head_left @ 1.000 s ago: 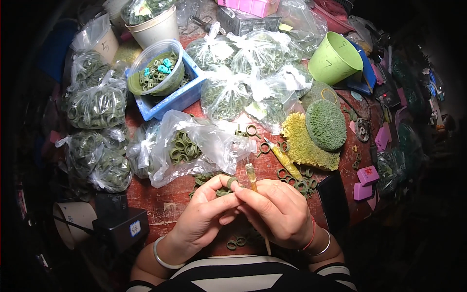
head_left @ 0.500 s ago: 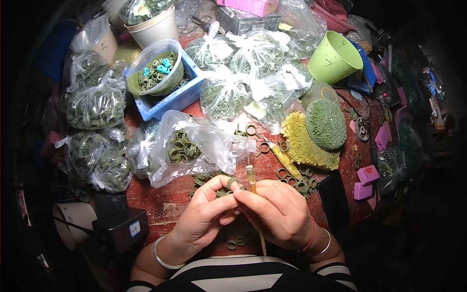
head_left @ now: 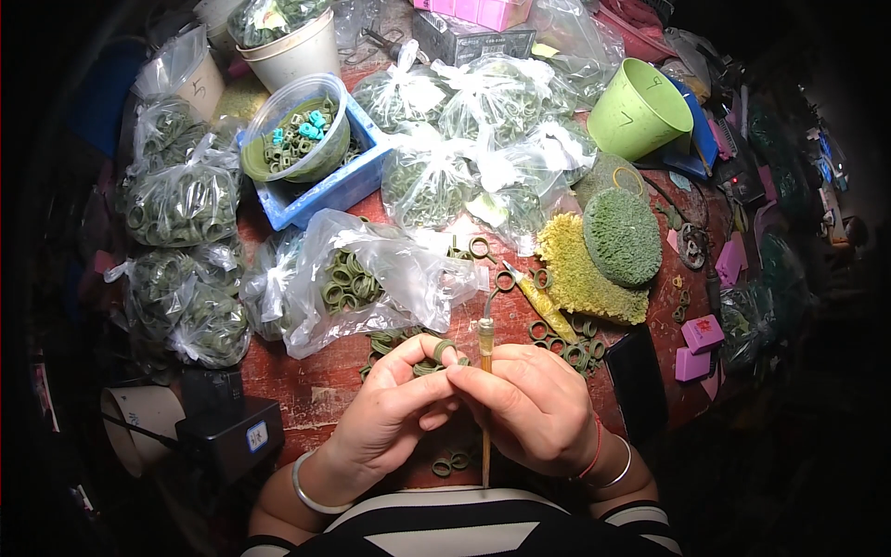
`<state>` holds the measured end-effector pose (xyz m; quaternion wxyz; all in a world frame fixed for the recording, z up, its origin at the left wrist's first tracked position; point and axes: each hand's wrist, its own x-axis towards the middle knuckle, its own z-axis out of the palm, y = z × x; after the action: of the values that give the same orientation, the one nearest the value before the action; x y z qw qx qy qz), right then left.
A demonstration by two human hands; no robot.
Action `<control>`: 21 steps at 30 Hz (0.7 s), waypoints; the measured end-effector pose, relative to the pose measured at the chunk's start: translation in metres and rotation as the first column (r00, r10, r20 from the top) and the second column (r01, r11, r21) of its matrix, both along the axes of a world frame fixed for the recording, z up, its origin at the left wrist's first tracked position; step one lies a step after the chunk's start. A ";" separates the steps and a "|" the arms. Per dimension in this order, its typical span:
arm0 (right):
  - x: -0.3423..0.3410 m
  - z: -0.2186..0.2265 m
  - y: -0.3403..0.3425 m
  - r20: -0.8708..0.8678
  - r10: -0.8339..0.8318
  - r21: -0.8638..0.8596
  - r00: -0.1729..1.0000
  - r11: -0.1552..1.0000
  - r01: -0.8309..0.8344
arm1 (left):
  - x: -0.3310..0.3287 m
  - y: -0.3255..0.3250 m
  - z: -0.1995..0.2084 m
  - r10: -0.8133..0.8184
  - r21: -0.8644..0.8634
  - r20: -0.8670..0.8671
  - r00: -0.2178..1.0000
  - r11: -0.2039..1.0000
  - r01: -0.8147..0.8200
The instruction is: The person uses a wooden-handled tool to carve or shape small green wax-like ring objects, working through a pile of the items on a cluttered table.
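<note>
left hand: curled, pinching a green ring at its fingertips | right hand: fingers closed on a wooden-handled tool, thin bent tip upward; fingertips meet the left's | ring: above the counter, just left of the tool | beyond: opened bag; yellow cutter

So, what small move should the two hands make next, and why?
Probably ease the right hand back a little from the left hand: their fingertips meet beside the green ring, while the far end of the slim tool in the right hand points away from it. That might free the tool to turn.
</note>
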<state>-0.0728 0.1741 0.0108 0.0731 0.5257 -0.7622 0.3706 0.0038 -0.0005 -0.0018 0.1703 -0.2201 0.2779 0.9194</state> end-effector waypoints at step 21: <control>0.000 -0.001 -0.002 0.000 -0.003 -0.029 1.000 1.000 0.003 | 0.000 -0.001 0.000 -0.001 0.030 -0.002 1.000 1.000 0.001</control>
<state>-0.0730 0.1726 0.0099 0.0814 0.5232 -0.7576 0.3817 0.0042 -0.0010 -0.0023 0.1737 -0.2164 0.2642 0.9237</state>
